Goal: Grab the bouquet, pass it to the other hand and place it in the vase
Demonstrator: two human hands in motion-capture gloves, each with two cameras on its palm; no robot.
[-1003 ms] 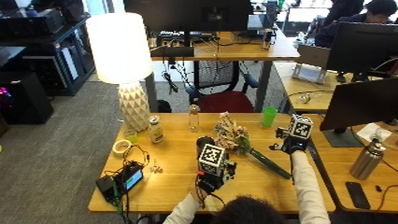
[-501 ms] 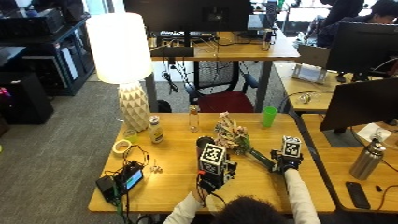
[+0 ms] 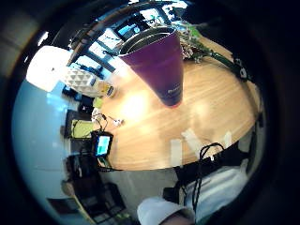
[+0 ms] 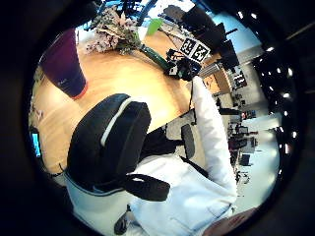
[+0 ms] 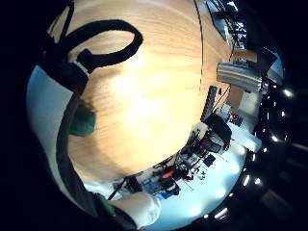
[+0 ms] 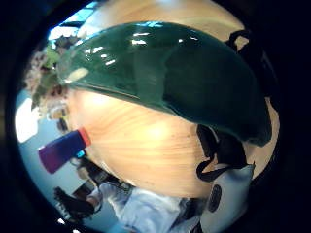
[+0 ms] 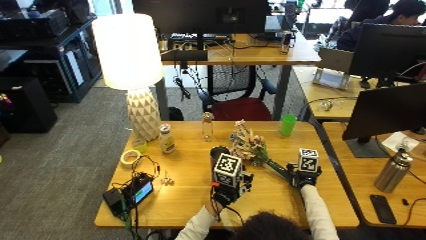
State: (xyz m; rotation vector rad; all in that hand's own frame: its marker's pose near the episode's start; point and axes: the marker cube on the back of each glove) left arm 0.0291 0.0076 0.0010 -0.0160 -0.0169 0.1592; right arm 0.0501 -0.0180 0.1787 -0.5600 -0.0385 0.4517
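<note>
Right hand now lowered onto bouquet stem, gripping it, left hand grip unclear

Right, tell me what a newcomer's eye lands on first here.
First the tall white lamp at the table's far left corner. Then the bouquet lying mid-table, its green-wrapped stems running toward the right hand, which is down on their end. The purple vase stands close before the left hand.
</note>
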